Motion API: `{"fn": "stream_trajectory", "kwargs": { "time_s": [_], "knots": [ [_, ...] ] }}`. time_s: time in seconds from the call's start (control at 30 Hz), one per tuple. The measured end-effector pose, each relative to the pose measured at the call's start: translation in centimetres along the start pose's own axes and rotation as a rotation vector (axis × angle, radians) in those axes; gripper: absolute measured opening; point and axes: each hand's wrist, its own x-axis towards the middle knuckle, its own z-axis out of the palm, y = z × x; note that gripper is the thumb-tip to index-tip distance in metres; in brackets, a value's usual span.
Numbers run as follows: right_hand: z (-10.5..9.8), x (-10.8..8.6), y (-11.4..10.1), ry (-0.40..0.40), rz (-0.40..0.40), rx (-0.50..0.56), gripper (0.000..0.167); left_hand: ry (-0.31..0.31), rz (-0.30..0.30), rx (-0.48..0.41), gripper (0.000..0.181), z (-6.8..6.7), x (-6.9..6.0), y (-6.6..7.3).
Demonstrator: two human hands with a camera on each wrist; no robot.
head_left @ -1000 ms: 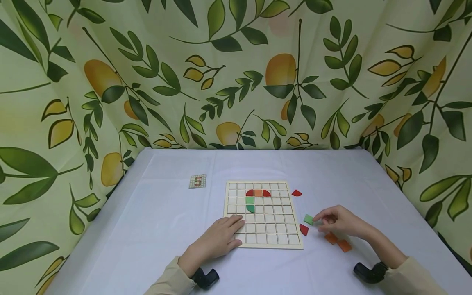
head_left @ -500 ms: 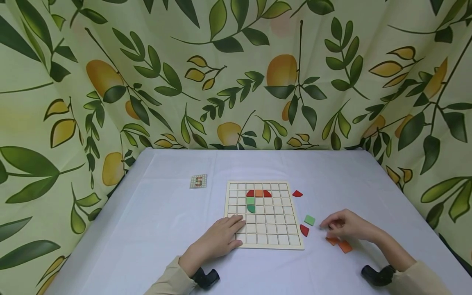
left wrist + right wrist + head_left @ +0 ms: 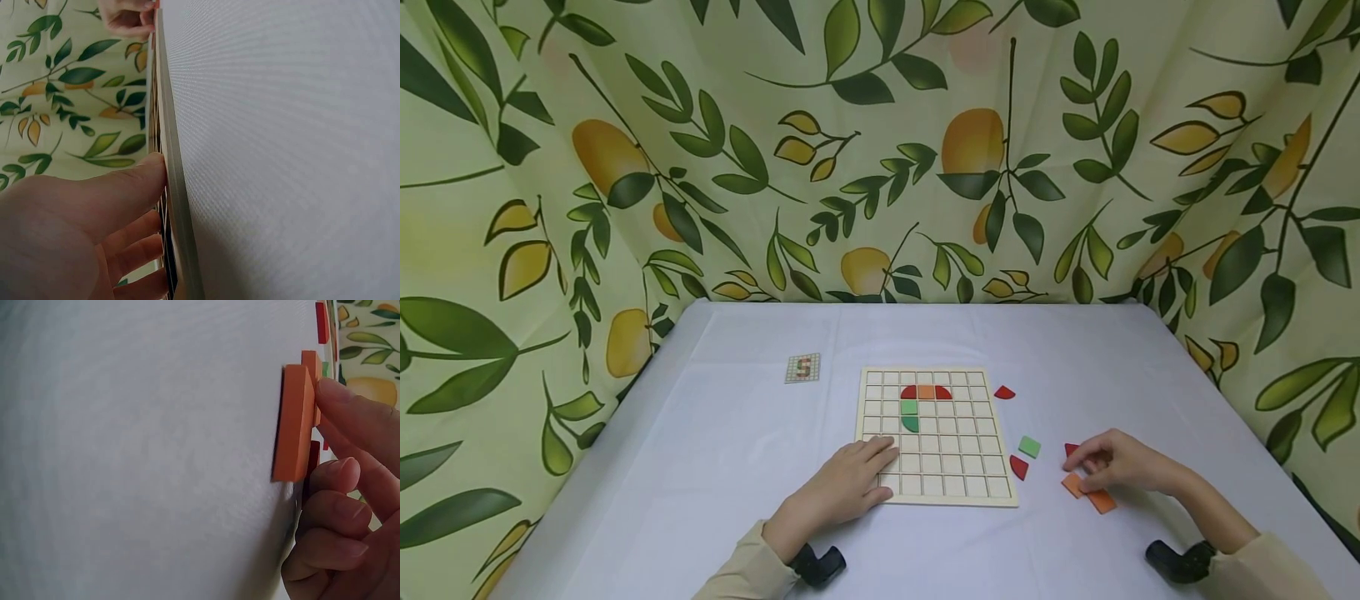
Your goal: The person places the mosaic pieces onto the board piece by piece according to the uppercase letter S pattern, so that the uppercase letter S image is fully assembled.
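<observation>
My left hand (image 3: pixel 848 479) rests flat across the left edge of a pale gridded board (image 3: pixel 955 487). In the left wrist view its thumb touches the board's edge. On the board are red quarter-round tiles (image 3: pixel 909 392), an orange square tile (image 3: pixel 926 392), a light green square tile (image 3: pixel 909 407) and a dark green quarter-round tile (image 3: pixel 911 423). To the right, my right hand (image 3: pixel 1123 462) hovers low over loose orange tiles (image 3: pixel 292 425), its thumb at one orange tile (image 3: pixel 1072 485). Its index fingertip is by a red tile (image 3: pixel 1070 450), partly hidden; no tile is visibly gripped.
Between board and right hand lie a loose green square tile (image 3: pixel 1029 447) and a red quarter-round tile (image 3: pixel 1018 467). Another red tile (image 3: pixel 1004 392) sits near the upper right corner. A small pattern card (image 3: pixel 802 367) lies left of the board. A leafy curtain (image 3: pixel 880 167) hangs behind.
My right hand has drawn away from the green tile, rightward and slightly nearer, to the orange tiles. A red tile now shows by its index finger. The left hand has stayed put.
</observation>
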Motion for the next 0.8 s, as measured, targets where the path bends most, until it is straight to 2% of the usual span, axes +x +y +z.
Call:
{"fn": "stream_trajectory", "kwargs": {
  "time_s": [0.43, 0.67, 0.8],
  "knots": [
    [0.41, 0.49, -0.41, 0.028, -0.013, -0.039, 0.02, 0.008, 0.013, 0.011, 0.055, 0.05, 0.04, -0.06],
    [0.2, 0.39, -0.3, 0.005, 0.023, -0.032, 0.026, 0.017, 0.025, 0.016, 0.055, 0.02, 0.03, -0.05],
    [-0.02, 0.39, -0.19, -0.011, 0.007, -0.015, 0.027, 0.004, 0.01, 0.013, 0.055, 0.03, 0.03, -0.03]
  ]
}}
